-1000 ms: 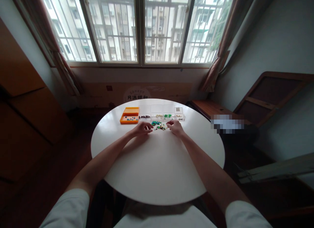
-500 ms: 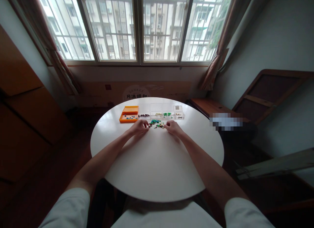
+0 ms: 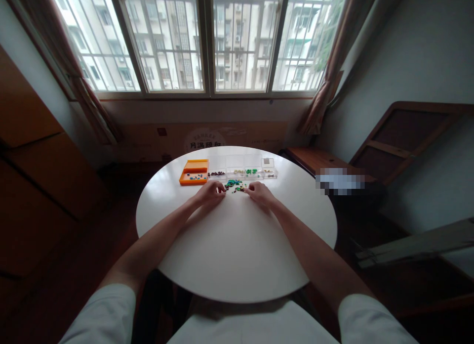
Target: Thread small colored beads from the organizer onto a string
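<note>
Between my two hands lies a loose pile of small coloured pieces [image 3: 234,183], green, blue, dark and yellowish, on a white oval table [image 3: 237,245]. My left hand [image 3: 212,191] rests at the pile's left edge, its fingers curled together beside some dark pieces. At the right edge, my right hand [image 3: 259,192] has thumb and fingertips pinched close to the green and brown bits. Anything between the fingertips of either hand is too small to make out.
Behind the pile stand an open orange box [image 3: 194,176] with blue pieces and clear compartment boxes [image 3: 237,174] with dark, yellowish and green pieces. A wooden bench [image 3: 322,158] is beyond the table's right side. A large cardboard panel [image 3: 148,139] stands under the window.
My right hand has shifted slightly left toward the pieces. My left hand is nearly where it was, its fingers a little closer together.
</note>
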Demonstrator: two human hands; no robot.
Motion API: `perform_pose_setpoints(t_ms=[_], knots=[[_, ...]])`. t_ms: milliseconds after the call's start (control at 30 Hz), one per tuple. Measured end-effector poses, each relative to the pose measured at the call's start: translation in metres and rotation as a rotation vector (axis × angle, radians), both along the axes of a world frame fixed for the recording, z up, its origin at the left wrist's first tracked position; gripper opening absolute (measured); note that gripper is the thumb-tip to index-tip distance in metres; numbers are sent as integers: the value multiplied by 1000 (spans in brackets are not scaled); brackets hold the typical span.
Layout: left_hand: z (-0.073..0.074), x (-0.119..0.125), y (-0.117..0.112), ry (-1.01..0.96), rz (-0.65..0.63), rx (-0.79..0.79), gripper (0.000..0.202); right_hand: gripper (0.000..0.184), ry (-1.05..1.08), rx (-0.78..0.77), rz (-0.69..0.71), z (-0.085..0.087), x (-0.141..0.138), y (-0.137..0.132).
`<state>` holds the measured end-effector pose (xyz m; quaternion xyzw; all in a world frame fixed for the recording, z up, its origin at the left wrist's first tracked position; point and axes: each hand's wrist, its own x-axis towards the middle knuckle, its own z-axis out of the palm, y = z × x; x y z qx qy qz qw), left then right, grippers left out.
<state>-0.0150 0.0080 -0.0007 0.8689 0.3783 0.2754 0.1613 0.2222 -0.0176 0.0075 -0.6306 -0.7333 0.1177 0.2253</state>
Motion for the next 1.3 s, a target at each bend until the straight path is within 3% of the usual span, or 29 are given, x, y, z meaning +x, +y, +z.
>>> perform_pose_setpoints(t_ms=[200,267,367,467,567,867,1300], knots=[[1,2,-5,26,26,64,14,27,84,69,39,2,-6,-2],[0,3,-5,24,29,79,13,29,229,41,110,2,-13,-4],[-1,5,-5,-40,31,81,13,28,577,-118,255,1,-26,-8],[-1,10,-4,-190,-16,-56,19,22,732,-180,283,-1,-37,-13],[0,16,-5,-352,-97,-194,25,20,759,-177,271,-4,-39,-14],[1,22,-16,-446,-215,-171,27,30,757,-158,402,-1,-35,-15],[2,23,-17,-416,-146,-147,28,35,797,-192,379,3,-33,-17]])
